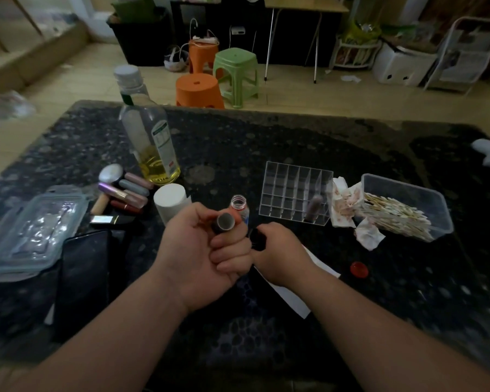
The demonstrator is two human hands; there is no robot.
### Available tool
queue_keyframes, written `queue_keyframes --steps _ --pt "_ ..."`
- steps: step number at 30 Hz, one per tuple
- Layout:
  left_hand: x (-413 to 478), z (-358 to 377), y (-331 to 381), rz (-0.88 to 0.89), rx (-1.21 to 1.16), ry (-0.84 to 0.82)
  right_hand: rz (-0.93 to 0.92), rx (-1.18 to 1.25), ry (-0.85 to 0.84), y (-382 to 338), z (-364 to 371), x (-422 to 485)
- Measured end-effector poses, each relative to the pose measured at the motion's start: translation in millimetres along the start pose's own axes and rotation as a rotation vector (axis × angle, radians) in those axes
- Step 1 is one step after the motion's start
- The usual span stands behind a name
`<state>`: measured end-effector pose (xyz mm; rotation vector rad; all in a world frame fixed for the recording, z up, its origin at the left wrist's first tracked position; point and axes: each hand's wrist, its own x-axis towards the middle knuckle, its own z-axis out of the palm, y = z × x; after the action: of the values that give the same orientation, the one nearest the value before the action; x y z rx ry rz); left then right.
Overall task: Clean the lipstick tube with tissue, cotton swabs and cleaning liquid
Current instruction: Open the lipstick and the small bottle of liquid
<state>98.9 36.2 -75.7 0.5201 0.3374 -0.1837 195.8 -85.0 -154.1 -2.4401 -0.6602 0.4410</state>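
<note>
My left hand [201, 247] grips a dark lipstick tube [223, 222], its open end turned up toward the camera. My right hand [277, 250] holds a small black piece [257, 238], apparently the tube's cap, just right of the tube. Behind the hands stands a small uncapped bottle [239, 206] with a reddish label; its red cap [359, 270] lies on the table to the right. A white tissue sheet [294, 295] lies under my right wrist. A clear tub of cotton swabs [402, 213] sits at the right, with stained crumpled tissues [348, 210] beside it.
A tall bottle of yellow liquid [150, 137], a white tissue roll [171, 202], several lipsticks [125, 193], a clear lidded box [37, 230] and a dark phone [82, 281] lie left. A clear grid organizer [294, 190] stands centre-right. Stools [198, 91] stand beyond the dark stone table [294, 137].
</note>
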Motion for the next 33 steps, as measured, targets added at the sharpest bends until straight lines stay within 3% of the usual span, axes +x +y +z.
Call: queue_keyframes --steps 17,20,26,33 --pt "-4 -3 5 0.021 0.193 -0.01 -0.022 -0.033 -0.007 3 3 0" --pt "-1 -1 5 0.02 0.299 0.095 -0.04 -0.029 -0.032 1 -6 -3" --pt "5 -13 9 0.014 0.452 0.499 0.052 -0.024 -0.115 13 -43 -7" --pt "2 -11 9 0.102 0.529 0.484 -0.008 -0.017 -0.025 8 -12 -6"
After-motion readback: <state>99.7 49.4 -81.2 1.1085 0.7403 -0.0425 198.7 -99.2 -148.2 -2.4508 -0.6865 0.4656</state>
